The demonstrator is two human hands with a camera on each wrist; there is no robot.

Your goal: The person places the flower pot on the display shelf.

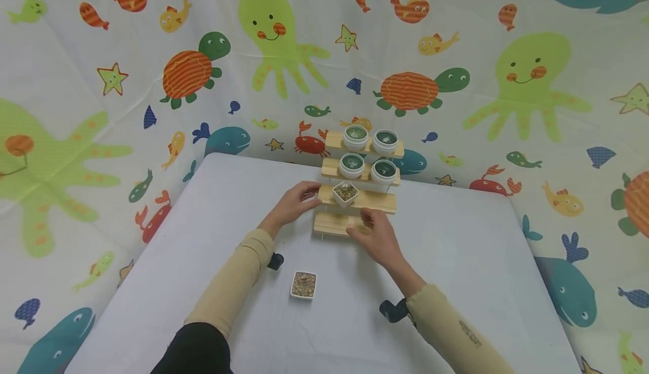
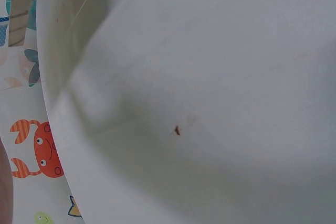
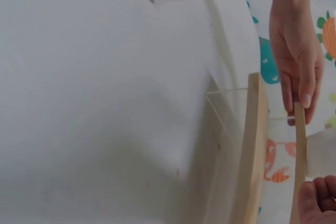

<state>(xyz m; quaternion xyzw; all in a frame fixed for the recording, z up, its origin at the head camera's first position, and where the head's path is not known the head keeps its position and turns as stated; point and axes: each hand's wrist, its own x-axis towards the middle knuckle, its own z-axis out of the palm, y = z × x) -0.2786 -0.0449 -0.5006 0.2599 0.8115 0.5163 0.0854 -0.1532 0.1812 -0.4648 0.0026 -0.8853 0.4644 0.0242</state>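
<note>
A tiered wooden display stand (image 1: 377, 200) with clear supports rises at the back of the table. My left hand (image 1: 294, 204) grips the left end of its second board from the bottom; the right wrist view shows the thumb and fingers at that board end (image 3: 300, 129). On that board sits a small white square bowl (image 1: 346, 202) of greenish-brown dried bits, turned cornerwise. Just in front of the same board is my right hand (image 1: 379, 239), its fingers loosely bent and thumb apart, with nothing visible between them. The left wrist view shows mostly white tablecloth.
Two round white cups with dark green contents (image 1: 352, 165), (image 1: 383, 172) stand on the third board, and two more cups (image 1: 356, 137) on the top one. Nearer me, another square bowl (image 1: 303, 285) of brownish bits rests on the white table (image 1: 451, 250). A sea-animal curtain hangs behind.
</note>
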